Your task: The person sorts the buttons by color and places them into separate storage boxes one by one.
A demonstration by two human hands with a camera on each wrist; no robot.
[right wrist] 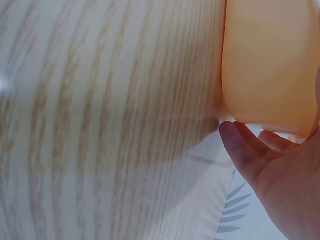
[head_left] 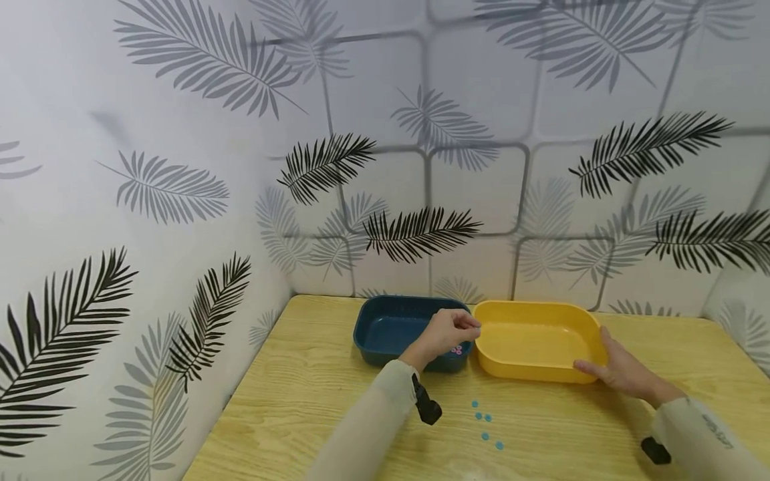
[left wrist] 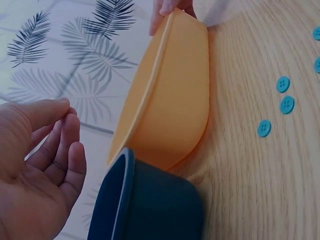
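Note:
My left hand (head_left: 444, 334) hangs over the right side of a dark blue plastic tub (head_left: 379, 358), near its border with a yellow tub (head_left: 529, 371). In the left wrist view, the thumb and index fingertip (left wrist: 73, 111) meet; whether anything small sits between them is hidden. Pink buttons (head_left: 457, 349) lie inside the blue tub, below the hand. My right hand (head_left: 628, 367) holds the yellow tub at its right end, thumb on the near side and fingers at the right wall. In the right wrist view, the fingers (right wrist: 245, 150) lie against the tub's corner.
Several blue buttons (head_left: 485, 436) lie scattered on the wood-grain table (head_left: 289, 394), in front of the tubs. The two tubs stand side by side, close to a wall (head_left: 385, 194) covered in a leaf pattern.

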